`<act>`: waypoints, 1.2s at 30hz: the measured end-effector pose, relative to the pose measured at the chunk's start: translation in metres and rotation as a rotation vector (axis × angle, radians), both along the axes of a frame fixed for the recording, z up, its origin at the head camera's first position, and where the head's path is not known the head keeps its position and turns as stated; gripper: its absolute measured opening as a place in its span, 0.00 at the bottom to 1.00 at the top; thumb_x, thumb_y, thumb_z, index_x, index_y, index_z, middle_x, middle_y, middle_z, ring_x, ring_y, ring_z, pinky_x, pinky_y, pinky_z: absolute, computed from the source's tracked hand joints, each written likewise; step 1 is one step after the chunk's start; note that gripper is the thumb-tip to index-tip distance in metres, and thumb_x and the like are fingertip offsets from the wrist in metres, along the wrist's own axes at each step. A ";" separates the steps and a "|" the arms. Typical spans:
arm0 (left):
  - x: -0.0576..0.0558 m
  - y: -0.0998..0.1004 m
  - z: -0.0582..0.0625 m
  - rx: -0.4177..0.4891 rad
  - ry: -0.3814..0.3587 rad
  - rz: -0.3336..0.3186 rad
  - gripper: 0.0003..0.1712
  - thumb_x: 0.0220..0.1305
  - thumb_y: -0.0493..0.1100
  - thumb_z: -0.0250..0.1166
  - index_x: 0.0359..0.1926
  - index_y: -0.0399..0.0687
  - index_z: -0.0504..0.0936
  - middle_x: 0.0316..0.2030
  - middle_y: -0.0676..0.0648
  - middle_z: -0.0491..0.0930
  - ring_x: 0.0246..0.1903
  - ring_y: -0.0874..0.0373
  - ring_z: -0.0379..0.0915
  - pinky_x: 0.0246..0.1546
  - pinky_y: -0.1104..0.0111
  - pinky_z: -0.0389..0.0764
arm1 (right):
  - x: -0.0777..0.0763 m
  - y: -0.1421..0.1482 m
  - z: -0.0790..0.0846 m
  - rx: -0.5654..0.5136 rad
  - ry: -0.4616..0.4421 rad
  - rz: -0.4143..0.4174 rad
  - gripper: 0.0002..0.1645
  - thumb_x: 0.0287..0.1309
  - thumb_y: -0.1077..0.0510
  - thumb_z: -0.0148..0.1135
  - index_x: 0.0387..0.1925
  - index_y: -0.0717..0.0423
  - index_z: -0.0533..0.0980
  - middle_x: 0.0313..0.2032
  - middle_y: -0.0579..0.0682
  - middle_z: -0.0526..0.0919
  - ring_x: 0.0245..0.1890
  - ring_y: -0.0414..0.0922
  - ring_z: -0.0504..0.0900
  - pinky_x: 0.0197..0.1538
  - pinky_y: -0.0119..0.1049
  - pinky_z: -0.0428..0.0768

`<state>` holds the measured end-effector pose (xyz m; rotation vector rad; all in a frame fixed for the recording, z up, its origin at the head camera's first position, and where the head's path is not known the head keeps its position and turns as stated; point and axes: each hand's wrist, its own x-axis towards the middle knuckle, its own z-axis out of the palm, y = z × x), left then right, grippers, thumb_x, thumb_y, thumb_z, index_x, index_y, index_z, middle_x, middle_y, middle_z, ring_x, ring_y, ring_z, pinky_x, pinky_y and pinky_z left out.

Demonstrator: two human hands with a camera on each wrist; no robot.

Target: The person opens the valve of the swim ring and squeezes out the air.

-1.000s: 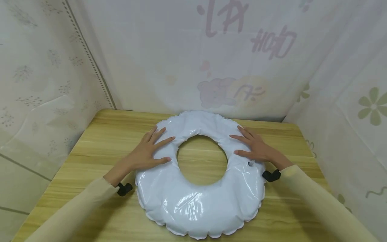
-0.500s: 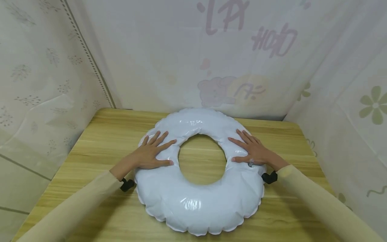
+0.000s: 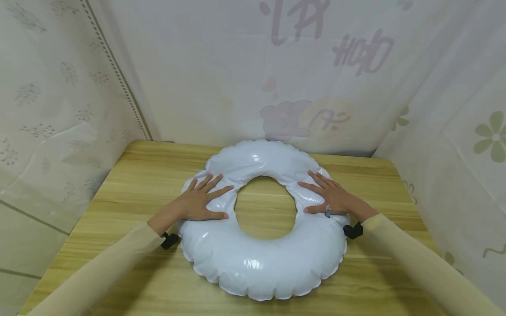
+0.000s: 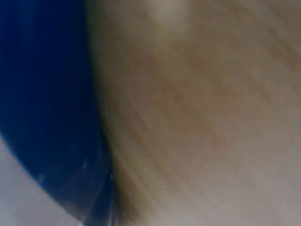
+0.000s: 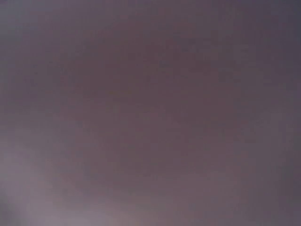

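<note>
A white inflatable swim ring (image 3: 257, 267) lies flat on the wooden table, glossy, with scalloped seams round its edge. On its left side my left hand (image 3: 199, 203) presses down with the fingers spread, thumb toward the centre hole. Opposite it, my right hand (image 3: 332, 198) presses on the right side, also with spread fingers. The ring dips under both palms and bulges at front and back. A small clear valve (image 3: 327, 212) shows beside the right thumb. In the left wrist view a dark blue surface (image 4: 47, 94) curves beside the table. The right wrist view is only a blur.
The wooden table (image 3: 130, 184) extends round the ring and shows through its hole. Behind it hangs a pale printed curtain (image 3: 205, 70), close to the ring's far edge. More patterned curtains stand at the left and right. A black wrist camera (image 3: 170, 241) sits beneath the left wrist.
Both hands have pressed deeper into the ring; its front and back look fuller and smoother. The left hand has slid slightly right and nearer, and the ring's front edge has shifted slightly away.
</note>
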<state>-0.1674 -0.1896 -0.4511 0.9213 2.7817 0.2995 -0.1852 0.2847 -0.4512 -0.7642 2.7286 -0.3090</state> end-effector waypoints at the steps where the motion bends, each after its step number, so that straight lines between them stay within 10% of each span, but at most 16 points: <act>1: 0.000 0.000 0.000 -0.009 -0.002 0.002 0.52 0.61 0.81 0.55 0.81 0.75 0.50 0.84 0.44 0.39 0.82 0.35 0.34 0.73 0.27 0.42 | 0.000 0.000 0.000 0.002 0.000 0.001 0.57 0.56 0.21 0.61 0.81 0.28 0.51 0.84 0.50 0.34 0.83 0.58 0.36 0.76 0.71 0.48; 36: 0.001 0.001 0.004 -0.051 0.012 0.022 0.55 0.56 0.84 0.57 0.80 0.76 0.54 0.83 0.49 0.43 0.82 0.38 0.38 0.74 0.29 0.42 | 0.002 -0.004 -0.004 0.026 0.029 0.037 0.54 0.57 0.22 0.61 0.80 0.31 0.57 0.83 0.52 0.41 0.82 0.61 0.42 0.76 0.70 0.48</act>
